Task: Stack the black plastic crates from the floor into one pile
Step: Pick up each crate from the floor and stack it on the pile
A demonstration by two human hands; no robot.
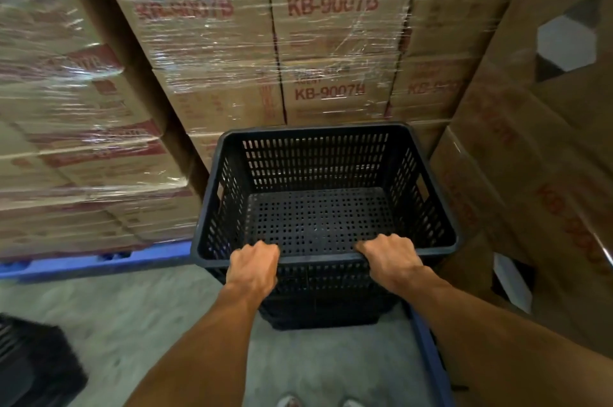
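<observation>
A black perforated plastic crate (pixel 318 174) stands upright and empty in front of me, nested on top of a pile of black crates (pixel 325 310) on the concrete floor. My left hand (pixel 253 265) grips the crate's near rim left of centre. My right hand (pixel 389 257) grips the same rim right of centre, fingers curled over the edge. Another black crate (pixel 30 363) sits on the floor at the bottom left, partly cut off by the frame.
Shrink-wrapped cardboard boxes (pixel 212 41) on a blue pallet (pixel 99 265) rise behind and left of the pile. More cardboard boxes (pixel 537 174) stand close on the right over a blue pallet edge (pixel 428 357). Bare concrete floor (pixel 149 317) lies to the left. My shoes (pixel 318 401) show below.
</observation>
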